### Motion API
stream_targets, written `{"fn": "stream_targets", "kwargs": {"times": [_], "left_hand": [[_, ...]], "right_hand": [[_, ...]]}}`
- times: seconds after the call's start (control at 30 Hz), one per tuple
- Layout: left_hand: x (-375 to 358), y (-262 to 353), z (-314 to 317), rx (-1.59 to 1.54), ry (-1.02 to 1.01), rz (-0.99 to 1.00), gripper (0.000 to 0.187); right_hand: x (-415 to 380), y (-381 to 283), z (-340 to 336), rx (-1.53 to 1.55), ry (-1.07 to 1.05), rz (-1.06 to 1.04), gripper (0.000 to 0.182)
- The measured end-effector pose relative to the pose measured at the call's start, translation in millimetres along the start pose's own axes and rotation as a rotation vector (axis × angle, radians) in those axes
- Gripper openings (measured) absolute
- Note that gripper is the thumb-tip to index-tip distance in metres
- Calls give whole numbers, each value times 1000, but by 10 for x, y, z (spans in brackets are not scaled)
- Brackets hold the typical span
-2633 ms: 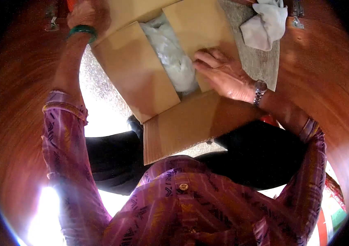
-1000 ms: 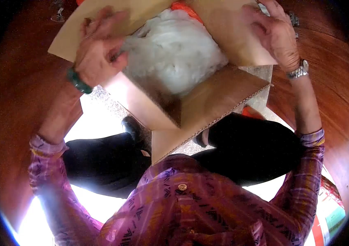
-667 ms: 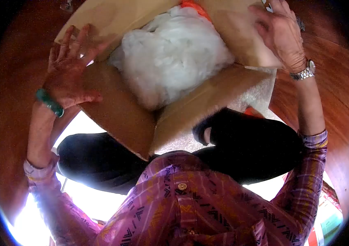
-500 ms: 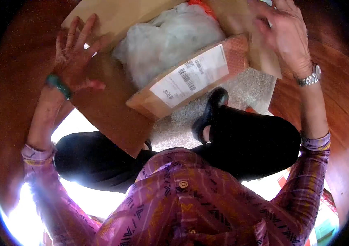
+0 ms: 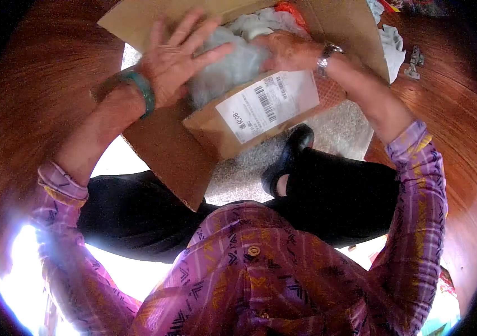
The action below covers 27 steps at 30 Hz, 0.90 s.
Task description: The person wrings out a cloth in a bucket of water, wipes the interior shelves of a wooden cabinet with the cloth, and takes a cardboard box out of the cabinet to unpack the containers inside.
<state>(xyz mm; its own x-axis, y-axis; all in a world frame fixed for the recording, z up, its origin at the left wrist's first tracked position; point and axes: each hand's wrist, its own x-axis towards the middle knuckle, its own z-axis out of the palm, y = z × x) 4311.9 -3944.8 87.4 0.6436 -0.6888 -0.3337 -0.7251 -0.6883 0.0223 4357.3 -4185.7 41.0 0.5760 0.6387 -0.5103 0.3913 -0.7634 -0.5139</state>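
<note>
An open cardboard box (image 5: 216, 143) stands between my knees, its near flap carrying a white printed label (image 5: 266, 103). Inside lies a cloudy plastic bag (image 5: 221, 67) with something pale in it; its contents cannot be made out. My left hand (image 5: 174, 64), with a green bangle at the wrist, is open, fingers spread over the bag's left side. Reaching in from the right, my right hand (image 5: 291, 50) wears a metal watch. Its fingers are curled on the bag's top right part, blurred and partly hidden.
Something red (image 5: 293, 15) shows at the back of the box. A brown wooden surface (image 5: 440, 112) curves around both sides. White crumpled plastic (image 5: 392, 47) and a small metal hinge-like piece (image 5: 414, 63) lie at the right. A black shoe (image 5: 289, 157) is below the box.
Both hands have moved inward from the box's outer flaps to the plastic bag. My right hand has come down to the left and its fingers have closed on the bag. The box has shifted slightly right.
</note>
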Motion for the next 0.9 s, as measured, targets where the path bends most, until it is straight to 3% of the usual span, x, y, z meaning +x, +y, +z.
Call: {"fn": "stream_targets", "kwargs": {"times": [0.03, 0.07, 0.1, 0.13, 0.2, 0.23, 0.3, 0.33, 0.37, 0.4, 0.43, 0.47, 0.57, 0.7, 0.77, 0.83, 0.87, 0.9], "left_hand": [[45, 9, 44, -38, 145, 90, 102], [94, 51, 20, -82, 208, 100, 95], [139, 68, 1, -88, 212, 102, 95], [182, 71, -25, -111, 210, 143, 88], [220, 109, -2, -154, 294, 258, 75], [210, 134, -23, -155, 298, 261, 75], [164, 238, -76, -635, -217, 375, 66], [77, 283, 78, -851, -177, 423, 62], [-32, 322, 236, -1067, -135, 464, 58], [-23, 326, -172, -860, -568, 406, 59], [-53, 373, -107, -864, -567, 406, 59], [-86, 438, 26, -820, -481, 470, 61], [-117, 480, 173, -741, -351, 571, 65], [-45, 514, 29, -744, -535, 527, 67], [-35, 530, 27, -778, -613, 502, 67], [-50, 578, 141, -671, -493, 572, 65], [-72, 589, 165, -672, -493, 569, 65], [-111, 611, 182, -658, -364, 547, 57]], "right_hand": [[-40, -46, -41, 67, -114, -6, 46], [-127, -8, 69, 101, 118, -142, 26], [-214, 51, 137, 99, 114, -136, 26], [-296, 113, 185, 410, 2, -148, 19], [-481, -186, -44, 492, -217, -253, 17], [-620, -490, -310, 259, -319, -338, 21], [-803, -464, -328, 218, -548, -306, 24], [-905, -449, -289, 392, -566, -294, 32], [-955, -430, -309, 286, -648, -290, 31], [-1025, -417, -280, 335, -663, -270, 32], [-1083, -429, -244, 383, -680, -250, 33], [-1092, -488, -275, 380, -820, -49, 34], [-1062, -506, -155, 390, -764, -102, 33], [-1003, -565, -343, 210, -702, -129, 34], [-965, -512, -406, 328, -463, -298, 33], [-874, -572, -517, 318, -505, -231, 29], [-815, -599, -563, 163, -363, -299, 29], [-771, -650, -589, 103, -304, -233, 29]]}}
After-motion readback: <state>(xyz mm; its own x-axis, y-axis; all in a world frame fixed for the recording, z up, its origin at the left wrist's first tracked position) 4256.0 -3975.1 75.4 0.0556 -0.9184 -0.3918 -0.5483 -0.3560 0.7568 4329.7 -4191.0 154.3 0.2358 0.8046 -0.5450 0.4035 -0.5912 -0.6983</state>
